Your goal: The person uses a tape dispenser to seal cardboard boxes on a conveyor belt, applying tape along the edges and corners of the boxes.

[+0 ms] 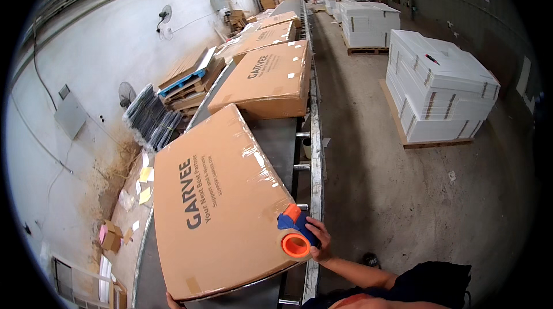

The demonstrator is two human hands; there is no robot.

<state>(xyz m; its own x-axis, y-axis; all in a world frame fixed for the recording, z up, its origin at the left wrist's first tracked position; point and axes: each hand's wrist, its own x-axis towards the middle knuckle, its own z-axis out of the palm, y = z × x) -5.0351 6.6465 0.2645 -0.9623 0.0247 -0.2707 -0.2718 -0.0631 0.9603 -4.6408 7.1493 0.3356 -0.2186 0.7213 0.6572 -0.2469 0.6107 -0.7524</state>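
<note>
A large flat cardboard box (230, 211) with dark print lies askew on the conveyor (279, 142) in front of me. At its near right corner my right hand (320, 240) is closed on a blue and orange tape dispenser (295, 233), which rests against the box. The roll's orange core faces up toward me. Clear tape shines along the box's right edge. My left hand (173, 302) is at the near left corner, gripping the box's edge; most of that hand is hidden or out of the picture.
Another taped cardboard box (268, 78) sits just beyond, with several more down the line. A metal rail (315, 194) edges the conveyor on the right. White stacked packages (438, 87) stand on a pallet at the right. Flattened cardboard (187, 70) and wrapped dark sheets (152, 119) are on the left.
</note>
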